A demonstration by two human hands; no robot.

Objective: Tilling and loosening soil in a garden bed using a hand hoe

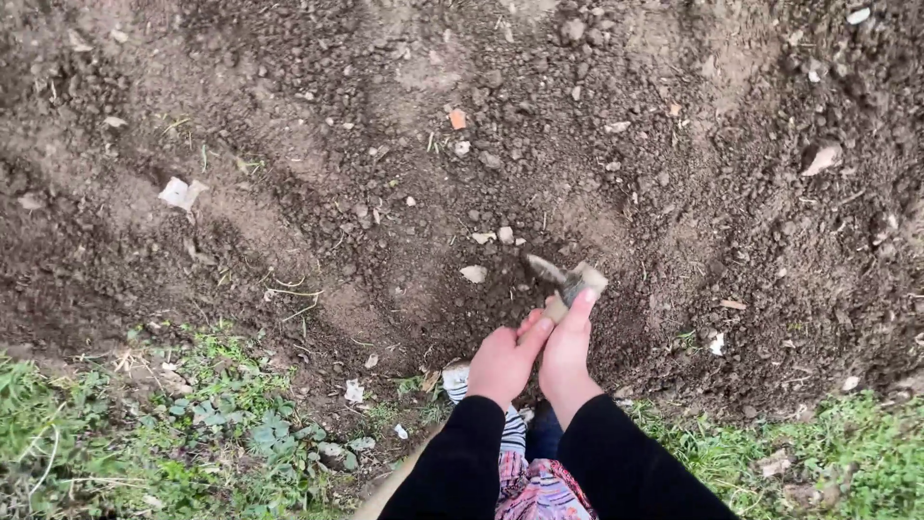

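Head view. Dark, loose tilled soil [404, 221] fills most of the frame, marked by shallow curved furrows and scattered with small stones, a pale paper scrap [179, 193] at left and an orange fragment [457, 118] near the top. A strip of grass and low weeds [192, 433] borders the soil along the lower edge. The left hand [502, 364] and right hand [568, 349], both in black sleeves, close side by side around the handle of a digging tool [568, 281], whose blurred metal head meets the soil just ahead of them. Open soil extends on all sides of the tool.
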